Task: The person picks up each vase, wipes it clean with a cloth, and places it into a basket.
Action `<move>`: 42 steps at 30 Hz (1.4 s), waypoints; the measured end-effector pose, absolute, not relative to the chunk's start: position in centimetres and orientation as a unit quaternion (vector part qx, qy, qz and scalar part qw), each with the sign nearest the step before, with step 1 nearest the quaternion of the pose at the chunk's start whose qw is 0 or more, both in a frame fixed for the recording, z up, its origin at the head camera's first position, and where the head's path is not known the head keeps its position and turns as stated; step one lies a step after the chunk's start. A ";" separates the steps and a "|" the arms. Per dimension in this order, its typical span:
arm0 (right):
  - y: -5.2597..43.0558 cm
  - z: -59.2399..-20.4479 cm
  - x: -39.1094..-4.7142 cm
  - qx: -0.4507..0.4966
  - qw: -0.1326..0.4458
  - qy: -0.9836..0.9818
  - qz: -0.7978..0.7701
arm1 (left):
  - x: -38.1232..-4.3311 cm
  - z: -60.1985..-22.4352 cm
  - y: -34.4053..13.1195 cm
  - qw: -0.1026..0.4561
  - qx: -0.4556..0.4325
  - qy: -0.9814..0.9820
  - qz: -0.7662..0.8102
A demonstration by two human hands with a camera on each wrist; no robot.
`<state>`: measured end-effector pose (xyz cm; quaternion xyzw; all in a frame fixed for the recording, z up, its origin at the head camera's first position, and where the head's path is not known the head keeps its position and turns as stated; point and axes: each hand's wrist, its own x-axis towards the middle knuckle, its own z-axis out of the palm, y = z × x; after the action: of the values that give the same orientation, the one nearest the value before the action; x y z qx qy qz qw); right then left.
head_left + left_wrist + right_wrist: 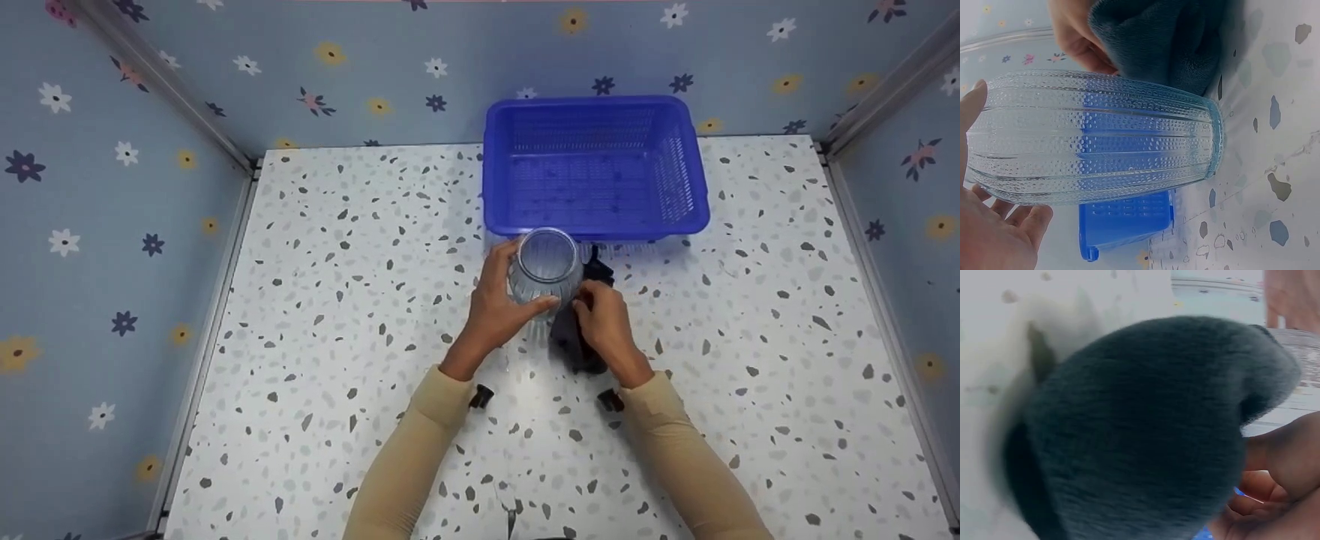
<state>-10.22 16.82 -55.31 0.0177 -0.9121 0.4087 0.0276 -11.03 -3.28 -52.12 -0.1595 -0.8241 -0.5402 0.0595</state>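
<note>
A clear ribbed glass vase point(541, 289) stands in front of the basket, its round mouth facing up toward the head camera. My left hand point(501, 301) grips its left side, with the thumb across the near face. Raised dots between the ribs show on the vase point(1106, 140) in the left wrist view. On the vase's right, my right hand point(606, 319) pinches a dark cloth point(574, 346) that hangs down to the table. Close up in the right wrist view, the fuzzy dark teal cloth point(1145, 427) covers most of the picture and hides part of the fingers.
Behind the vase, against the back wall, sits a blue plastic basket point(596, 234) with slotted sides. The speckled white table point(360, 300) is bounded by flowered panels point(420, 82) at the back and both sides.
</note>
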 end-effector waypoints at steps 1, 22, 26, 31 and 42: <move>16.8 -55.5 -10.3 0.019 0.026 -0.914 0.404 | -11.0 -52.2 -3.3 0.059 -0.159 -0.825 -0.540; 17.3 -47.9 -9.7 0.035 0.096 -0.868 0.486 | -11.1 -52.0 -3.3 0.065 -0.156 -0.828 -0.534; 17.1 -46.9 -9.8 0.055 0.119 -0.859 0.495 | -11.0 -52.1 -3.0 0.083 -0.148 -0.841 -0.514; 17.0 -46.8 -9.7 0.067 0.139 -0.850 0.504 | -10.7 -52.4 -2.6 0.117 -0.140 -0.853 -0.488; 17.5 -47.3 -9.8 0.078 0.131 -0.826 0.542 | -11.4 -51.4 -4.4 0.028 -0.207 -0.840 -0.501</move>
<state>-9.78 17.51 -47.33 0.0776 -0.8261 0.5424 0.1314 -11.43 -4.39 -51.38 -0.2067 -0.8399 -0.5011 0.0279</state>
